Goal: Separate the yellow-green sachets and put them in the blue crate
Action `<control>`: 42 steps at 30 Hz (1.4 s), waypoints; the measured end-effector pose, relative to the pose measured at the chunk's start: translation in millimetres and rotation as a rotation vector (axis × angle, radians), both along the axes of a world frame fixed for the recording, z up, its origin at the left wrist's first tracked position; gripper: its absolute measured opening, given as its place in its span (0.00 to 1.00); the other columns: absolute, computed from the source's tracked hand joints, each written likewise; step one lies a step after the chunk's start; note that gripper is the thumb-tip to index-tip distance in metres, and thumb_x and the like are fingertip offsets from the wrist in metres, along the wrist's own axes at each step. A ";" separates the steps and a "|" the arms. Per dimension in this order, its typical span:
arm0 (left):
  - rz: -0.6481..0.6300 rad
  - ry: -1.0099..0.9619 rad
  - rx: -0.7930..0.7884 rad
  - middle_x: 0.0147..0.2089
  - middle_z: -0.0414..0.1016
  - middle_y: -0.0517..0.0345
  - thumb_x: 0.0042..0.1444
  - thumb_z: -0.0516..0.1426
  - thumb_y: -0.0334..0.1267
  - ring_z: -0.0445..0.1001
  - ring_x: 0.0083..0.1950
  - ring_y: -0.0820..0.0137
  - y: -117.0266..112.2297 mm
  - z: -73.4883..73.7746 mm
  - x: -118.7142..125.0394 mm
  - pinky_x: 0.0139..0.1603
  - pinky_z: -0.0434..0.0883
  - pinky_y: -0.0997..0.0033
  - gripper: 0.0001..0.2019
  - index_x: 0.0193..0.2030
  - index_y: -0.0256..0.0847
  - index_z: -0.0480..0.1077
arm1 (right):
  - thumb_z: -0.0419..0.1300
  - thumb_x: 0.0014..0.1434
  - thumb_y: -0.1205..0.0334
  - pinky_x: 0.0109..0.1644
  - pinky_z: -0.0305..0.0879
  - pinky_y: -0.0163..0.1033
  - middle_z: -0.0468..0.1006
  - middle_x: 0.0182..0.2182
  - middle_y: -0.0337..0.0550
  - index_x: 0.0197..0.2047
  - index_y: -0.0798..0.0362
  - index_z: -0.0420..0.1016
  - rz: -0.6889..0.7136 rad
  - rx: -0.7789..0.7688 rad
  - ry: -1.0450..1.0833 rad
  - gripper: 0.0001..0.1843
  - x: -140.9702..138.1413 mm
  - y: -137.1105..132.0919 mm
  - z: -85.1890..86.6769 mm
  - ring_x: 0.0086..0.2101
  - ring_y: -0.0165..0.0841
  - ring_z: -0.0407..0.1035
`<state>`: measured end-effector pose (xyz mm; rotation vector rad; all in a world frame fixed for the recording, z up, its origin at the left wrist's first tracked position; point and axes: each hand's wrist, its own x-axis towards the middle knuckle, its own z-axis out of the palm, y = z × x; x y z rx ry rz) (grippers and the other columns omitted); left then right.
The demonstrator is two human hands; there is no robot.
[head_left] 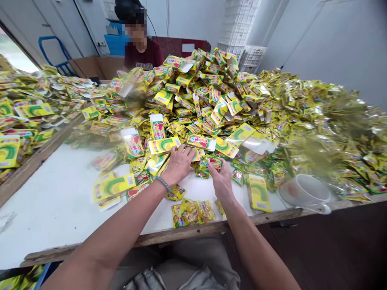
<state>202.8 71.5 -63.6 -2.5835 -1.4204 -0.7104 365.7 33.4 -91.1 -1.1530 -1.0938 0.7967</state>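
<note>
My left hand (177,166), with a braided band at the wrist, lies palm down with fingers stretched over the front of the pile. Its fingertips meet a yellow cardboard box (164,145) and the small packets around it. Just to the right, my right hand (223,184) pinches a small green and yellow candy packet (214,162) between thumb and fingers. Beyond both hands lies another box (201,142) with its white flap out. Several yellow candy packets (190,212) rest close to the table's front edge, between my forearms.
A high heap of yellow boxes (193,86) backs onto loose packets (320,108) at right. Near the front edge are a clear plastic mug (305,191) and a yellow box (259,193). A wooden strip (42,155) divides the white table (60,201). A person (142,52) sits opposite.
</note>
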 end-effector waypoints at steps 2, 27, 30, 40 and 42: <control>0.016 0.032 -0.029 0.52 0.76 0.39 0.53 0.59 0.30 0.67 0.57 0.48 7.0 -2.0 0.5 0.56 0.59 0.45 0.20 0.55 0.35 0.69 | 0.66 0.52 0.48 0.42 0.69 0.41 0.77 0.34 0.41 0.44 0.51 0.68 -0.009 -0.002 -0.004 0.21 2.0 -1.3 0.7 0.34 0.34 0.71; -0.085 -0.826 -0.578 0.37 0.78 0.59 0.54 0.61 0.50 0.71 0.34 0.67 -32.3 -17.4 -69.9 0.35 0.66 0.73 0.20 0.49 0.40 0.76 | 0.67 0.51 0.51 0.40 0.64 0.40 0.78 0.32 0.39 0.33 0.49 0.79 0.513 0.118 -0.618 0.11 -38.8 42.8 42.7 0.34 0.36 0.70; -0.123 -0.918 -0.636 0.40 0.79 0.56 0.52 0.63 0.49 0.75 0.41 0.62 -29.1 -17.6 -70.3 0.41 0.70 0.70 0.20 0.49 0.40 0.77 | 0.70 0.48 0.49 0.33 0.61 0.37 0.75 0.27 0.36 0.36 0.50 0.77 0.347 0.058 -0.494 0.17 -46.2 42.0 29.0 0.27 0.32 0.64; -0.208 -1.185 -0.847 0.43 0.81 0.55 0.50 0.66 0.46 0.76 0.41 0.65 -23.9 -23.4 -61.6 0.42 0.72 0.70 0.20 0.48 0.40 0.77 | 0.62 0.60 0.50 0.48 0.62 0.45 0.75 0.33 0.42 0.30 0.48 0.77 0.258 0.236 -0.659 0.13 -47.9 27.3 24.9 0.38 0.37 0.66; -0.217 -1.190 -0.867 0.43 0.81 0.55 0.49 0.67 0.45 0.77 0.42 0.64 -25.5 -22.5 -60.7 0.43 0.72 0.69 0.21 0.50 0.40 0.76 | 0.57 0.64 0.51 0.58 0.57 0.49 0.75 0.42 0.45 0.32 0.47 0.80 0.319 0.248 -0.756 0.15 -44.9 27.1 22.7 0.48 0.40 0.63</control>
